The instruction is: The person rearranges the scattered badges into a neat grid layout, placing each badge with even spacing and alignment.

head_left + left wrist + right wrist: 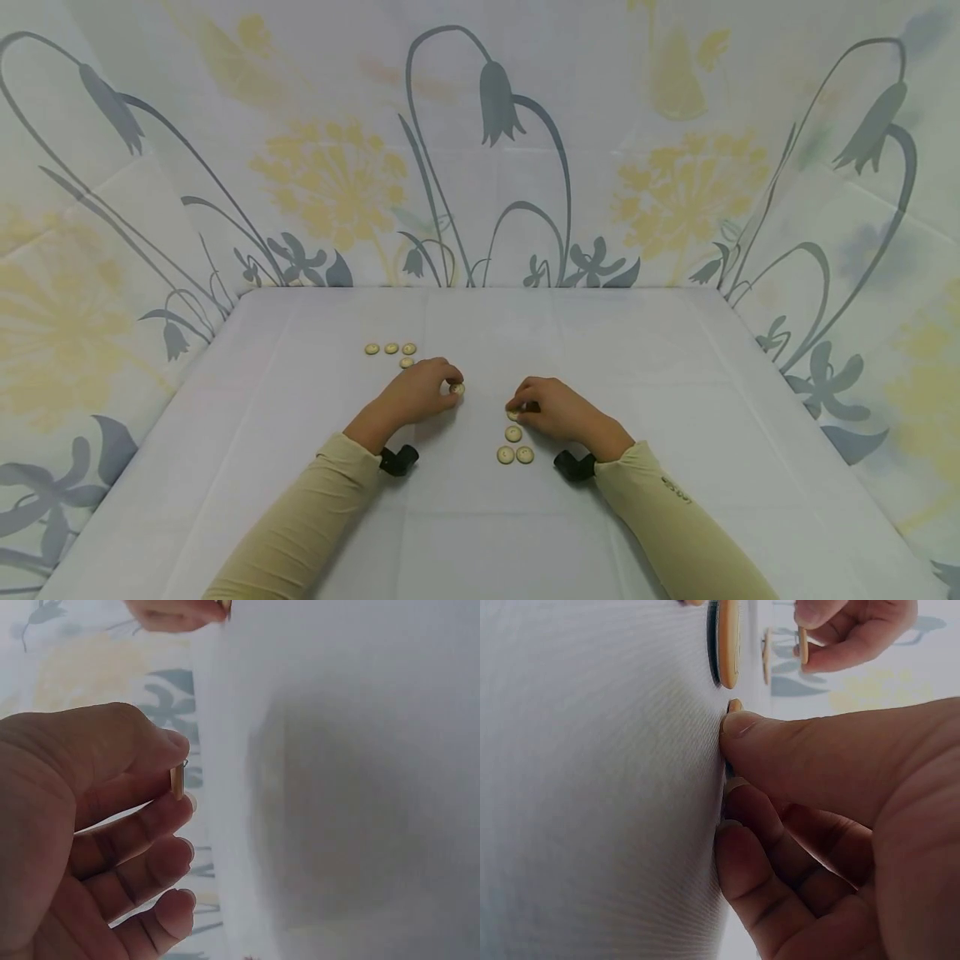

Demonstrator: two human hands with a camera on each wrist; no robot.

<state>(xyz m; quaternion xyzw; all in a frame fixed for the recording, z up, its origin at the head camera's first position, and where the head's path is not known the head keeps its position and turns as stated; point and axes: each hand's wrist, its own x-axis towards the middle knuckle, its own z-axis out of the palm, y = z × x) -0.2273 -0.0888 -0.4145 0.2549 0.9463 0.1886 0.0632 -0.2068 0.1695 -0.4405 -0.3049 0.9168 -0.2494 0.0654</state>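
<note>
Nine round discs [392, 348] are lying near my hands or sitting in my fingers, pale on top and w/ brownish edge from the side. My L hand [416, 396] is pinching the L-hand disc [458, 389] btw. thumb and fingertips, and I am holding it raised off the white cloth [465, 533]; the other fingers of this hand are bending loosely. My R hand [564, 410] is also pinching: the R-hand disc [513, 415] is sitting btw. thumb and fingers, low at the cloth, but if it is touching there, I can't tell.

Just beyond my L hand, on its outer side, three discs are lying in a row, & a fourth is lying under the row's inner end, close to my knuckles. Nearer to me than R fingers, a single disc [513, 433] is lying just beside them, & then a pair [506, 455] is lying side by side. Both my wrists are carrying small black devices [400, 461], and beige sleeves [322, 508] are covering my forearms. Far beyond both hands, a flower-printed fabric [480, 208] is hanging.
</note>
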